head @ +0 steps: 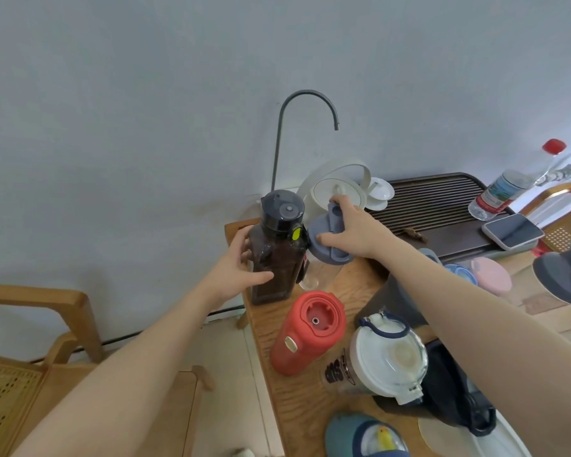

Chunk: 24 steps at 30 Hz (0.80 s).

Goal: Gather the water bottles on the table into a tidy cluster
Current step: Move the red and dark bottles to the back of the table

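So the left hand was wrapped around the dark brown bottle at the far left corner of the desk, thumb across the front. Right beside it, touching, the right hand gripped the blue-grey lid of a clear bottle. Looked like mid-gather to me, pressing those two together. Nearer sat the red bottle and the white-lidded jug, a bit apart. The plastic bottle with the red cap stood well off right, so that probably needed fetching next.
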### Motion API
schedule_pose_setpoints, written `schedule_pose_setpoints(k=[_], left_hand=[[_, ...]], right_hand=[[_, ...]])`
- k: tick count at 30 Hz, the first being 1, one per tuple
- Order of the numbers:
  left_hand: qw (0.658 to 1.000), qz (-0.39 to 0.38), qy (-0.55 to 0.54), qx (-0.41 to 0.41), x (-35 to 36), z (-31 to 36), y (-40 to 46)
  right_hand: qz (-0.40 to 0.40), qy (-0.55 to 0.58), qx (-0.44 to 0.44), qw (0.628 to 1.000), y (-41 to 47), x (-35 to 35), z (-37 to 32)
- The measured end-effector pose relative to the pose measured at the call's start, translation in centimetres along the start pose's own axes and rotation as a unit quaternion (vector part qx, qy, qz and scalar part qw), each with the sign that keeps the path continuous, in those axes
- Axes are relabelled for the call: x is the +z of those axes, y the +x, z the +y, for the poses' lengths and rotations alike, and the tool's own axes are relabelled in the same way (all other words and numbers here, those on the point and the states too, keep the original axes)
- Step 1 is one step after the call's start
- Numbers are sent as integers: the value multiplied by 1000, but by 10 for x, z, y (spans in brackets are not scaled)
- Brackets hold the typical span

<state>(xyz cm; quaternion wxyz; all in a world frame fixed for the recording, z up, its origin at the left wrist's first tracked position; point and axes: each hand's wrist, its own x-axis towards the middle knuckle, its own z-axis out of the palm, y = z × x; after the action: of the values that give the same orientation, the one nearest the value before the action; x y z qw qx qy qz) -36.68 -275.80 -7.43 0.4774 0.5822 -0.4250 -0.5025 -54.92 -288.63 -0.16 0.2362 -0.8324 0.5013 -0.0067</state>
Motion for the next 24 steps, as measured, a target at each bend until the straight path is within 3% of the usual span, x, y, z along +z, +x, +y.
schedule_pose_setpoints(k=[5, 8, 10, 12, 15, 18, 21, 24], left_hand=[[1000, -5, 16, 12, 5, 0, -1], [998, 8, 41, 40, 11, 1, -6], [991, 62, 85, 77, 17, 7, -14], [970, 167, 126, 125, 22, 15, -23], [918, 262, 181, 237, 32, 38, -40], [907, 199, 204, 309, 49, 58, -56], [940, 78, 188, 272, 63, 64, -70], [949, 22, 210, 235, 67, 57, -79]], right_hand=[[-29, -37, -28, 999, -7, 2, 3], [22, -47, -56, 997, -23, -16, 1], [76, -36, -81, 993, -43, -37, 9], [85, -52, -75, 992, -65, -56, 32], [-18, -65, -1, 998, -98, -62, 64], [-104, -100, 11, 989, -113, -48, 78], [-59, -122, -19, 991, -108, -37, 78], [1, -135, -11, 991, -94, -30, 79]])
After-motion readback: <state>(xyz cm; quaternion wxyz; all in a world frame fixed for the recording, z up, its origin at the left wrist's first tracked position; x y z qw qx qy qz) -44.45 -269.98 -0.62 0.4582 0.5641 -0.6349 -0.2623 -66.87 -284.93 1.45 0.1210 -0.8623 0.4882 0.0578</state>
